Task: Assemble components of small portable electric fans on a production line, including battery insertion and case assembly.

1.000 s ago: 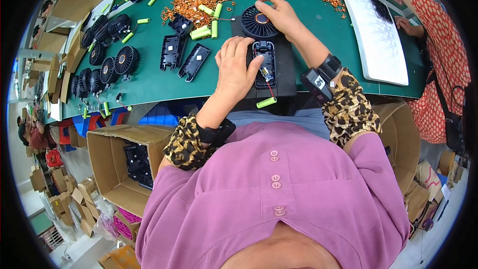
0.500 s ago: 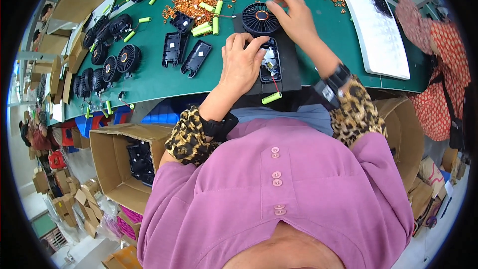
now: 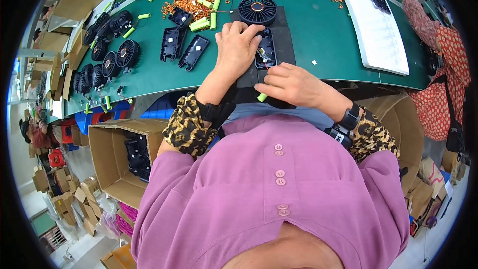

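Observation:
A black handheld fan lies on a dark pad [image 3: 286, 45]. Its round fan head [image 3: 257, 10] points away from me, and its open handle shell [image 3: 267, 55] shows a small circuit board and wires. My left hand [image 3: 236, 49] grips the shell by its upper left edge, fingers bent and thumb at the neck. Below the shell, my right hand [image 3: 295, 85] is closed on a green battery cell [image 3: 262, 97] at the table's near edge. A red wire runs up from that cell into the shell. The fingers partly cover the cell.
Left of the pad lie empty black shells [image 3: 193, 52], loose green cells [image 3: 200, 24] and a heap of copper-coloured rings [image 3: 191, 0]. Several fan heads [image 3: 128, 54] stand farther left. A white foam board [image 3: 373, 30] lies right, near another person's arm [image 3: 416, 17]. A cardboard box [image 3: 114, 164] stands below.
My right hand has come down from the fan head to the green battery cell and closed on it. My left hand stays at the shell. The fan has shifted slightly left and away from me.

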Demonstrator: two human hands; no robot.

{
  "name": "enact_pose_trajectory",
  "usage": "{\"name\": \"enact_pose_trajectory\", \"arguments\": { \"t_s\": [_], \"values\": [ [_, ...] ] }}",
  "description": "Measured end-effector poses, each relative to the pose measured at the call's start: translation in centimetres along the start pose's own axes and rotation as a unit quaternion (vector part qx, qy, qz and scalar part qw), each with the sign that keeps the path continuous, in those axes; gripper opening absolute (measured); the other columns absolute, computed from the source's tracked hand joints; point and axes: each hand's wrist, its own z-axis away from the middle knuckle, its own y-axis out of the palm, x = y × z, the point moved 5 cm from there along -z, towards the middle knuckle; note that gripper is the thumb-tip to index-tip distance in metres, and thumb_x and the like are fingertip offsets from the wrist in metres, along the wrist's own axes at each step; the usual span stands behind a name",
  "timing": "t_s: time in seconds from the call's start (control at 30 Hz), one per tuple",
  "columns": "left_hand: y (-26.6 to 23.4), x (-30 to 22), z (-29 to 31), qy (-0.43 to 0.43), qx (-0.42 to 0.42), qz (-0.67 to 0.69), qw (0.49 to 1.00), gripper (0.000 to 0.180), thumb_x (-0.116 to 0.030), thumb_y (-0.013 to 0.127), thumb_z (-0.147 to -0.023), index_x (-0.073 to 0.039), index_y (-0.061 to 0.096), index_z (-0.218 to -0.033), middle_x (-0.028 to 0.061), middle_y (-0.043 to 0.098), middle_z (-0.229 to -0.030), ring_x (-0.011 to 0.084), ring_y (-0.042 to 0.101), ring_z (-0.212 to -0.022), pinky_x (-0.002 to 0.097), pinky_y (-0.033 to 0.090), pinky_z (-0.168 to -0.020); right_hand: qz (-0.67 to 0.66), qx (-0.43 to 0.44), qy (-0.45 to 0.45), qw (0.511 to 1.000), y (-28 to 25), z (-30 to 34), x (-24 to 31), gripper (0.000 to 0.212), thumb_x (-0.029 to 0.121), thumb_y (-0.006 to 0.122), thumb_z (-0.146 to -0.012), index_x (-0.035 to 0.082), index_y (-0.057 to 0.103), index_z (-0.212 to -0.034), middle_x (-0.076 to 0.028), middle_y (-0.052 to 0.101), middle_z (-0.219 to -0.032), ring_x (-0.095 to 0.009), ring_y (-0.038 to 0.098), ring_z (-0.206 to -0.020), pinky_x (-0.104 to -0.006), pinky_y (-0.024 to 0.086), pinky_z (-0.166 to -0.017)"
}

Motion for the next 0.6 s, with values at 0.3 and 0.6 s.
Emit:
{"name": "enact_pose_trajectory", "arguments": {
  "t_s": [0.3,0.6],
  "values": [
    [-0.8,-1.3,0.3,0.171,-0.023,0.118,0.978,0.026,-0.005,0.063,-0.080,-0.003,0.061,-0.106,0.0122,0.059,-0.106,0.0320,0.055,-0.101,0.0402,0.046,-0.086,-0.480,-0.222,0.425,0.735,-2.0,4.8,-4.9,0.026,0.007,0.065,-0.082,0.001,0.059,-0.107,-0.002,0.055,-0.087,-0.009,0.055,-0.081,-0.0236,0.047,-0.074],
    [-0.3,-1.3,-0.7,0.064,0.029,0.130,0.989,0.013,-0.009,0.070,-0.076,-0.004,0.063,-0.086,0.0088,0.063,-0.084,0.0277,0.060,-0.085,0.0376,0.047,-0.076,-0.514,-0.207,0.445,0.704,-2.6,4.6,-6.2,0.029,0.018,0.064,-0.089,0.000,0.058,-0.111,-0.005,0.061,-0.103,-0.011,0.058,-0.094,-0.0256,0.046,-0.082]
  ]
}}
